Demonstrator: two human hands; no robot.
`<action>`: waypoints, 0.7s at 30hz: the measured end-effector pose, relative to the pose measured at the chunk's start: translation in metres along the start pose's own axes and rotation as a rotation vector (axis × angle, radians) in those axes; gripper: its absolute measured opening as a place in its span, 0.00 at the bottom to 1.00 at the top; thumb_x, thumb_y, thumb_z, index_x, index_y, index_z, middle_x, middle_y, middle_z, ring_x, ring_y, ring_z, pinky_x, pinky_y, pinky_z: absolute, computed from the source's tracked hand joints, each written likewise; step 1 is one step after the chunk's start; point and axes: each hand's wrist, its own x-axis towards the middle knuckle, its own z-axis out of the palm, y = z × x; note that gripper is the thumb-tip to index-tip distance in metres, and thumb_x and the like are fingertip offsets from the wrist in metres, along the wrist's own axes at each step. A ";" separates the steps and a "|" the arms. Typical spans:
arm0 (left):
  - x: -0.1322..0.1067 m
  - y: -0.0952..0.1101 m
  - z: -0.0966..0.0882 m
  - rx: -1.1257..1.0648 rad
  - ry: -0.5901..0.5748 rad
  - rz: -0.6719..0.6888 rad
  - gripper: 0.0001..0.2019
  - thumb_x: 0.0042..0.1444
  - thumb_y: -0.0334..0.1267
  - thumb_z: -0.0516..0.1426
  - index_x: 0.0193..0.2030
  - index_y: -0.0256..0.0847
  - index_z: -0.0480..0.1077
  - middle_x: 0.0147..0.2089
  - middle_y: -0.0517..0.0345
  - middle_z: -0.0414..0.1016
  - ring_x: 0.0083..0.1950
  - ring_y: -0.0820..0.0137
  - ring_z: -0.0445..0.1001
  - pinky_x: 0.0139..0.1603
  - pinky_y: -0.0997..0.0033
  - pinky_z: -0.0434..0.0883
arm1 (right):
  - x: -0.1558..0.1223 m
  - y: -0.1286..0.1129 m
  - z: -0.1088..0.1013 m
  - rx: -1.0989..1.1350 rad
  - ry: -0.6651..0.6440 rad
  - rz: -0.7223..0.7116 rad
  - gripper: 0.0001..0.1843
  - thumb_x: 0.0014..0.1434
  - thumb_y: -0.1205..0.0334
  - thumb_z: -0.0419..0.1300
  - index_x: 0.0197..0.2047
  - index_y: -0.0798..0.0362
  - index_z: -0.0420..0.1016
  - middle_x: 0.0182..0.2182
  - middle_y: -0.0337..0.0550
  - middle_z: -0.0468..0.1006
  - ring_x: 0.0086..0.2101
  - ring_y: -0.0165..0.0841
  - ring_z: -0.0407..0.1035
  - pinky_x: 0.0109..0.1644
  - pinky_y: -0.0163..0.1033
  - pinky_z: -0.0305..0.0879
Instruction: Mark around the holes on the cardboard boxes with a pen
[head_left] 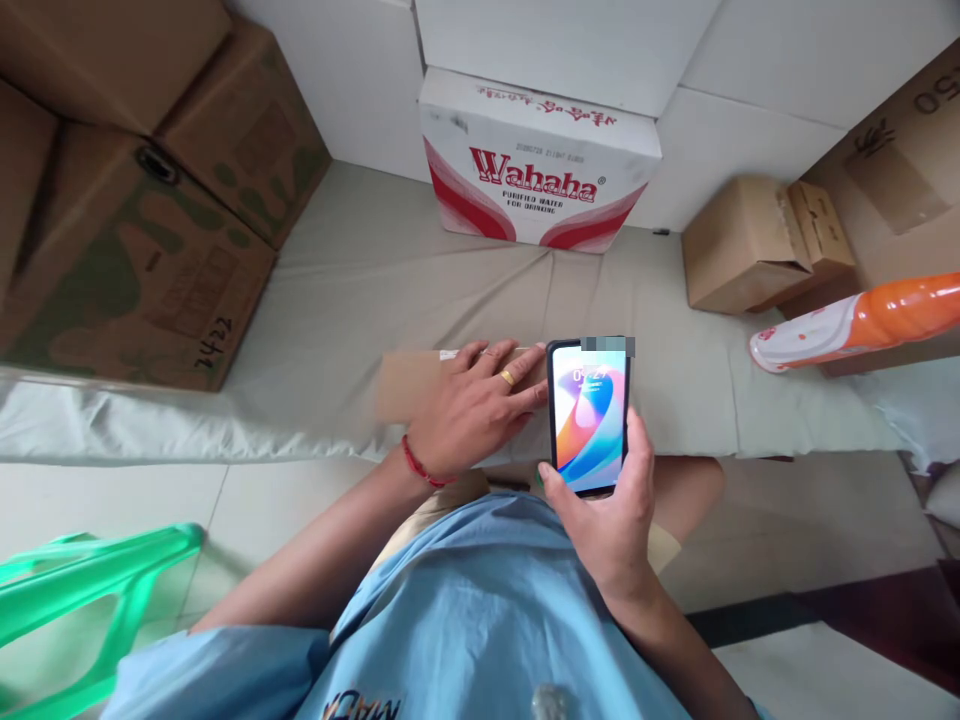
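Cardboard sheet (405,385) lies mid-frame, pinned under the flat, spread left hand (476,410); right hand (611,510), apart, clasps a lit phone (589,415).

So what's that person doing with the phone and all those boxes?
A person holds a phone with its screen lit up in the right grip, a bare hand wrapped around its lower half. The left grip lies flat, fingers spread, on a flat piece of brown cardboard on the cloth-covered surface. Behind it stands a red and white Wahaha water box, and brown cartons sit off to the side.
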 end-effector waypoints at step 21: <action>0.002 0.008 0.000 -0.022 -0.069 -0.155 0.36 0.62 0.42 0.71 0.75 0.39 0.68 0.70 0.27 0.73 0.69 0.39 0.75 0.72 0.36 0.71 | 0.074 0.201 -0.032 -0.607 -0.332 0.562 0.53 0.57 0.35 0.67 0.75 0.62 0.66 0.66 0.76 0.70 0.66 0.69 0.64 0.67 0.70 0.65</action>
